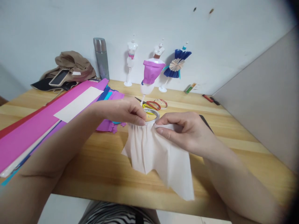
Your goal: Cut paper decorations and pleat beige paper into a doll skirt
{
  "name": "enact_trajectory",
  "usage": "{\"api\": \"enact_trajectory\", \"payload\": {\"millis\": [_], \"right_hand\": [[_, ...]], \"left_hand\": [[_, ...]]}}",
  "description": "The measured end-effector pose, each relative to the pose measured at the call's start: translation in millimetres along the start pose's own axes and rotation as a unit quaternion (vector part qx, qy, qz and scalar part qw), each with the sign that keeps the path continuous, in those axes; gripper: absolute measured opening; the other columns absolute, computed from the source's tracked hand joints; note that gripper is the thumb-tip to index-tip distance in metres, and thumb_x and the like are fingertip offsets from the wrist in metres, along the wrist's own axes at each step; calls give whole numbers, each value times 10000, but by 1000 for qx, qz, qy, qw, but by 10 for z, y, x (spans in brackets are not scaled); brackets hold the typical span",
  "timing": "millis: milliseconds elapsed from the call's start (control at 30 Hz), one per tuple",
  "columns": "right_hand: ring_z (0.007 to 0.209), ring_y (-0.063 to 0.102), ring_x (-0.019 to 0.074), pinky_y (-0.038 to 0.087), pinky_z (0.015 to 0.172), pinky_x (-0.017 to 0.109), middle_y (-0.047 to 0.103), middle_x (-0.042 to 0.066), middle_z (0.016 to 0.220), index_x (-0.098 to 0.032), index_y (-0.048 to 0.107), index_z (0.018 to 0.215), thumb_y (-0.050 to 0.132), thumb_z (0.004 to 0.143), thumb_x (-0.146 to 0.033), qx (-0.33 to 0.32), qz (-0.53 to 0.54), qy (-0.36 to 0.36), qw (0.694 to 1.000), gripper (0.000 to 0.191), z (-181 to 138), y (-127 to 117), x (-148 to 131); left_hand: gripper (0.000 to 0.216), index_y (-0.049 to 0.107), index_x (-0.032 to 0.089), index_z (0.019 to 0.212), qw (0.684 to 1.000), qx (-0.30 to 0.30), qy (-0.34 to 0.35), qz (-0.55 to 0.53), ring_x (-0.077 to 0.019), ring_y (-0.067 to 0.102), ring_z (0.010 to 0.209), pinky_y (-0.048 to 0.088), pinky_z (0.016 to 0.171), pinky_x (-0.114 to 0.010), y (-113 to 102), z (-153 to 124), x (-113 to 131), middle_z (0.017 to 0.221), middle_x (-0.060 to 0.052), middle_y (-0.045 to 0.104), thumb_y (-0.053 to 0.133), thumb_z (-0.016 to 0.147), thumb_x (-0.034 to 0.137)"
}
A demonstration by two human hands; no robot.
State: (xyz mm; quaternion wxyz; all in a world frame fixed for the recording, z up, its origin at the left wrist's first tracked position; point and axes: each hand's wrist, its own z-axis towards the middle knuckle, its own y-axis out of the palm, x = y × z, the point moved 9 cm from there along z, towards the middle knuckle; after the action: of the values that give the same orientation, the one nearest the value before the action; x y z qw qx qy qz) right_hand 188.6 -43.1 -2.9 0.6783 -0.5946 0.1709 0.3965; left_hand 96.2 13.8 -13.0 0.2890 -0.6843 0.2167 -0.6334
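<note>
A cream sheet of crepe paper [161, 158] hangs down in loose folds over the table's near half. Its top edge is gathered into small pleats on the left side. My left hand [128, 113] pinches that gathered edge between thumb and fingers. A little to the right, my right hand [184, 129] is closed on the same upper edge, thumb in front. Just behind the paper and between my hands lies a roll of tape [157, 114], partly covered. Scissors with red handles [154, 105] and a yellow-handled tool [147, 111] rest behind the roll.
Mannequins stand at the back: a bare one [132, 59], one in purple paper [153, 71], one in dark blue [174, 73]. Left lie coloured paper sheets [44, 115], a phone [59, 77], a brown cloth [72, 63] and a flask [102, 59]. A green tube [190, 88] lies right.
</note>
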Motion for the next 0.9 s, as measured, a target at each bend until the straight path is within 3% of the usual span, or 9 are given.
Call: {"api": "enact_trajectory", "payload": {"millis": [367,567,733,900], "right_hand": [[672,668,180,509,614,303,746,14,730,-215,704,767,667,864,-241,-5,64,-31,997,107,9,14,-29],[675,682,186,509,619,306,746,14,735,-220,713,767,684,842,-205,39,25,-27,999,82,0,-72,-39],[638,645,179,482,588,305,733,24,717,-211,710,771,665,864,-267,20,27,-15,999,117,4,-17,-14],[645,607,169,458,601,301,691,6,694,-220,674,745,695,836,-259,56,3,-23,998,101,3,-84,-6]], "left_hand": [[368,391,180,570,1000,6,10,18,-90,415,560,295,511,-214,8,11,-4,587,17,473,535,888,295],[315,457,169,578,1000,17,-3,20,-84,392,541,263,505,-223,-6,13,-28,589,25,462,523,881,228],[309,515,164,603,1000,19,7,25,-83,382,527,260,501,-223,-7,16,-14,560,35,437,555,897,253],[310,525,160,609,999,24,15,28,-79,405,535,284,503,-212,-11,9,14,581,29,485,563,901,256]]}}
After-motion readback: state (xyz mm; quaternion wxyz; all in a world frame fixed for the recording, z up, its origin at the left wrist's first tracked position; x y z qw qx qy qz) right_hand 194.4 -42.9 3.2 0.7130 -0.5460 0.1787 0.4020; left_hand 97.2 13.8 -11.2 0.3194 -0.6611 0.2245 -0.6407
